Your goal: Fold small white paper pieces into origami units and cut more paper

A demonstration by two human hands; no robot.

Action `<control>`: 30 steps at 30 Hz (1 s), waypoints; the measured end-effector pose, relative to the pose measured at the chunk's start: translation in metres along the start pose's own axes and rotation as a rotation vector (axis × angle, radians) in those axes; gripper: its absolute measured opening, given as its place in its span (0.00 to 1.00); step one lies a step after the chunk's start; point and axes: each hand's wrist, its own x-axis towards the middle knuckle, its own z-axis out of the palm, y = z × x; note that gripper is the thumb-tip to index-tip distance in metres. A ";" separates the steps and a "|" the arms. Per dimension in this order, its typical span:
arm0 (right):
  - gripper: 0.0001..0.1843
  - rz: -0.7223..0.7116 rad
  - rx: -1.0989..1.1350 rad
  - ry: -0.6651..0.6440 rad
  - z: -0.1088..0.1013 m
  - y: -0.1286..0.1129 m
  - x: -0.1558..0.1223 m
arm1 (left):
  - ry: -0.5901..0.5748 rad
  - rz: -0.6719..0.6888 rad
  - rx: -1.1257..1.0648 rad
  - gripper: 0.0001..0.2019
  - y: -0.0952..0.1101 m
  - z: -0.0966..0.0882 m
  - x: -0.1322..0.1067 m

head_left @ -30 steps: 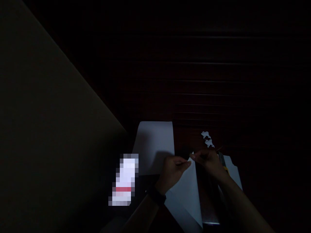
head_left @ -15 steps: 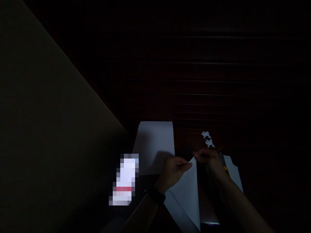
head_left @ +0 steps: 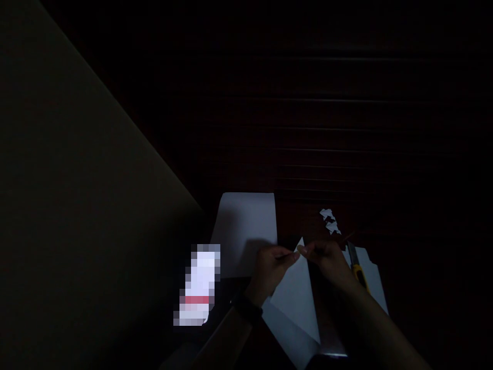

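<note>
A folded white sheet of paper (head_left: 295,295) hangs or leans in front of me, its narrow tip pointing away. My left hand (head_left: 271,267) wears a dark band at the wrist and pinches the paper's left edge just below the tip. From the other side, my right hand (head_left: 327,259) pinches the right edge, its fingertips almost meeting the left ones. A diagonal fold crosses the lower part of the paper. Whether its lower end rests on the table is hard to tell in the dark.
Behind my left hand lies a flat white sheet (head_left: 246,226). A lit, blurred-out screen (head_left: 200,285) glows at left. Small folded paper pieces (head_left: 330,222) lie at the back right. A yellow and black utility knife (head_left: 359,270) rests on more white paper (head_left: 375,277) at right.
My right hand has shifted slightly left and down, from beside the tip onto the paper's edge close to my left fingers. The paper's tip has moved up and a little left.
</note>
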 end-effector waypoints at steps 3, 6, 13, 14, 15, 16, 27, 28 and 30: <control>0.18 0.005 0.020 -0.009 0.000 0.000 0.000 | -0.042 -0.040 -0.043 0.16 -0.001 -0.002 0.002; 0.17 -0.033 -0.006 -0.040 -0.001 0.000 0.000 | -0.004 -0.059 -0.049 0.17 0.000 -0.003 0.002; 0.17 -0.038 -0.102 -0.046 -0.005 0.003 0.001 | -0.105 -0.073 -0.062 0.17 0.010 -0.012 0.000; 0.17 -0.038 -0.103 -0.048 -0.006 0.002 0.001 | -0.144 -0.091 -0.054 0.17 0.011 -0.014 0.000; 0.16 -0.036 -0.103 -0.053 -0.007 0.001 0.001 | -0.173 -0.107 -0.052 0.18 0.012 -0.016 0.000; 0.16 -0.034 -0.103 -0.060 -0.007 0.001 0.001 | -0.184 -0.116 -0.052 0.18 0.012 -0.017 0.000; 0.17 0.053 -0.019 -0.079 -0.005 0.004 0.000 | -0.117 -0.140 -0.045 0.18 0.006 -0.014 0.001; 0.17 0.059 0.005 -0.086 -0.005 0.004 0.000 | -0.116 -0.142 -0.056 0.18 0.006 -0.014 0.001; 0.17 0.060 0.027 -0.101 -0.005 0.004 0.000 | -0.096 -0.156 -0.094 0.17 0.006 -0.013 0.001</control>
